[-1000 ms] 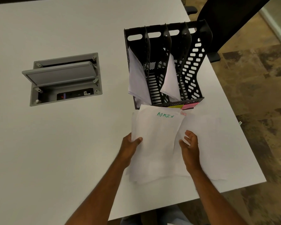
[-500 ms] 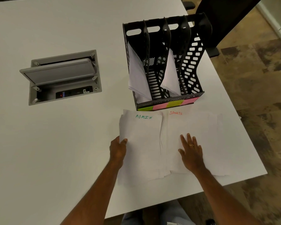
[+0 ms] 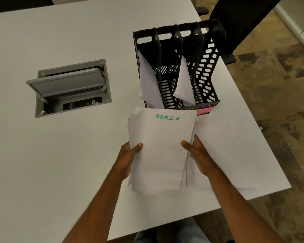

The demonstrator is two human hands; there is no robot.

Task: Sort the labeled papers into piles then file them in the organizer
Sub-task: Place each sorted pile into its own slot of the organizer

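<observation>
A stack of white papers with "ADMIN" in green on top (image 3: 162, 146) is lifted off the table in front of the black slotted organizer (image 3: 209, 67). My left hand (image 3: 128, 155) grips its left edge, thumb on top. My right hand (image 3: 198, 153) grips its right edge, thumb on top. A second pile of white papers (image 3: 223, 151) lies flat on the table to the right, its red label mostly covered by the lifted stack. Papers stand in the organizer's first slot (image 3: 147, 81) and third slot (image 3: 183, 81). Coloured sticky labels (image 3: 205, 109) line its front lip.
A grey cable box with a raised lid (image 3: 68, 85) is set into the white table (image 3: 60, 155) at the left. A black chair (image 3: 239, 18) stands behind the organizer. The table's right edge runs close beside the flat pile, with patterned floor beyond.
The ADMIN stack lay on the table under my left hand; both hands now hold it lifted. My right hand left the flat right pile and took the stack's right edge.
</observation>
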